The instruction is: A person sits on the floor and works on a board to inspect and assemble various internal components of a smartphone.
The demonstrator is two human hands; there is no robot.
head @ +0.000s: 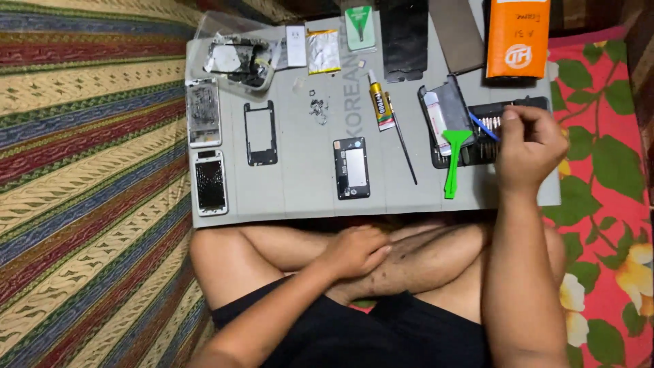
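My right hand (528, 146) is at the mat's (300, 197) right edge, fingers pinched over the black tool tray (477, 133); I cannot tell what they grip. My left hand (355, 251) rests loosely curled on my crossed legs, holding nothing. A green pry tool (454, 155) lies just beside the tray, a phone frame (351, 167) mid-mat.

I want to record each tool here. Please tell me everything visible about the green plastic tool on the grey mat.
The bright green plastic pry tool is flat, with a wide spade-like head and a long narrow handle. It lies lengthwise, head farther from the person, the head resting on the black tool case and the handle on the grey work mat. No hand touches it; the right hand is beside it.
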